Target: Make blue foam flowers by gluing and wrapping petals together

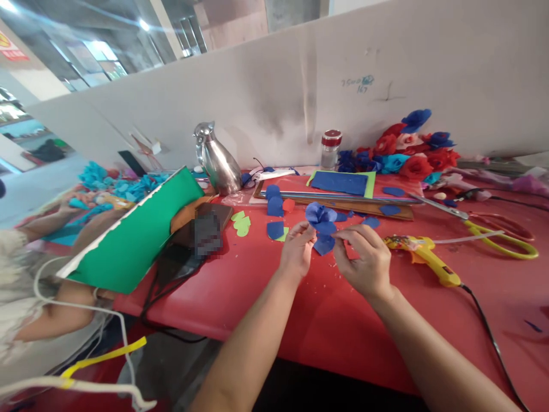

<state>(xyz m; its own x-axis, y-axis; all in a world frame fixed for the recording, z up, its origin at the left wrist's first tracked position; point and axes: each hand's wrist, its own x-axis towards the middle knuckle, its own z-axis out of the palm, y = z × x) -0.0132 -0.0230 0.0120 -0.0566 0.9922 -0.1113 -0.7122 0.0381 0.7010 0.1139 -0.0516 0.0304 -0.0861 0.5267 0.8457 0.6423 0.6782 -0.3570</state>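
A blue flower (321, 214) with curled petals is held above the red table by my left hand (299, 249), whose fingers are closed at its base. On the flower's right, my right hand (364, 257) pinches the edge of a blue petal piece (326, 228) just below the bloom. Another blue petal (325, 244) shows between the two hands, close under the flower. Loose blue petals (275, 206) and green petals (241, 224) lie to the left. A yellow glue gun (424, 257) rests to the right of my right hand.
Yellow-handled scissors (476, 226) lie at the right. Behind are stacked sheets (341, 183), a glass jar (330, 150), a steel jug (218, 160) and a flower pile (416, 154). A green board (128, 246) stands at the left, beside another person's arm (60, 315).
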